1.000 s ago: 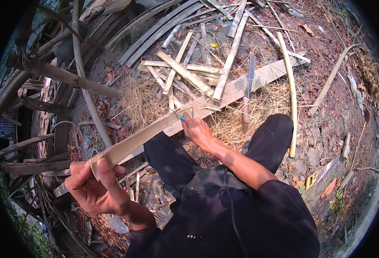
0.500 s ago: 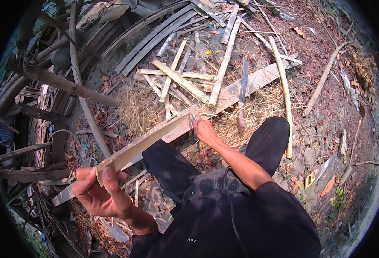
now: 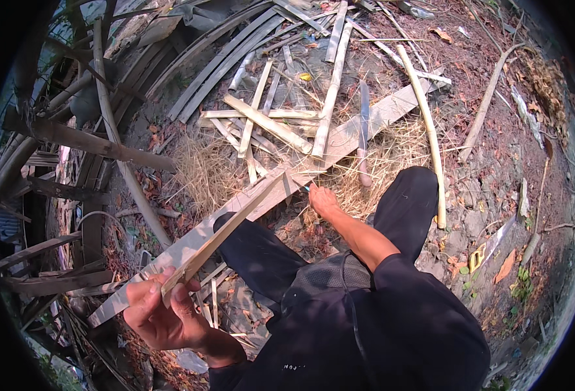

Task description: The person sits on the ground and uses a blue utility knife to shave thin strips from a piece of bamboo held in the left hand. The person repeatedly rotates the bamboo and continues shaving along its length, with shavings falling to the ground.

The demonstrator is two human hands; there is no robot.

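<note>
My left hand (image 3: pixel 163 320) pinches the near end of a split bamboo strip (image 3: pixel 225 233) between thumb and fingers. The strip slants away to the right, and its far end lies over a long wooden plank (image 3: pixel 391 114). Just right of that far end is my right hand (image 3: pixel 324 202), closed round a small, thin tool with a light-blue part (image 3: pixel 307 188). Most of that tool is hidden by the fingers, so its kind does not show. A long-bladed knife (image 3: pixel 364 124) lies across the plank, its handle toward me.
Cut bamboo pieces (image 3: pixel 268 124) lie crossed in a pile ahead, beside dry shavings (image 3: pixel 202 169). A bamboo pole (image 3: pixel 424 124) rests to the right of my knee. Farther right is a handsaw with a yellow handle (image 3: pixel 477 257). Stacked timber and poles (image 3: pixel 95 140) crowd the left.
The bamboo strip has turned in my left hand, showing less of its broad face. My right hand has drawn slightly right, away from the strip's far end. The whole view has shifted a little.
</note>
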